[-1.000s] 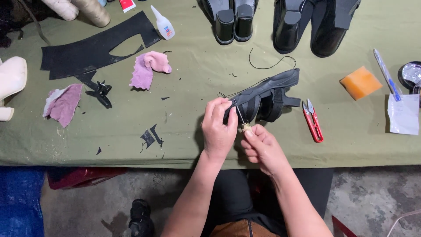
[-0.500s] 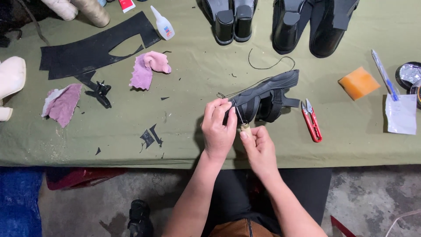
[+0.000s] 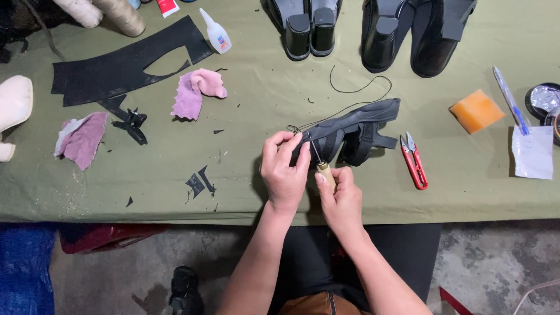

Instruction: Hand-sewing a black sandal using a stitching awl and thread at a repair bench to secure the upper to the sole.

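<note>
A black strappy sandal (image 3: 356, 127) lies on the olive-green cloth of the table (image 3: 262, 105). My left hand (image 3: 284, 169) pinches the sandal's near-left end. My right hand (image 3: 340, 198) grips a wooden-handled awl (image 3: 324, 170) whose metal tip points up into the sandal beside my left fingers. A thin black thread (image 3: 361, 87) loops from the sandal's left end up across the cloth.
Red thread snips (image 3: 414, 160) lie right of the sandal, an orange sponge (image 3: 476, 111) and a pen (image 3: 509, 99) further right. Black heeled shoes (image 3: 373, 29) stand at the back. A glue bottle (image 3: 214, 32), black leather pieces (image 3: 122, 67) and pink rags (image 3: 197, 90) lie left.
My right hand has shifted slightly forward with the awl, closer to the sandal. My left hand keeps its hold.
</note>
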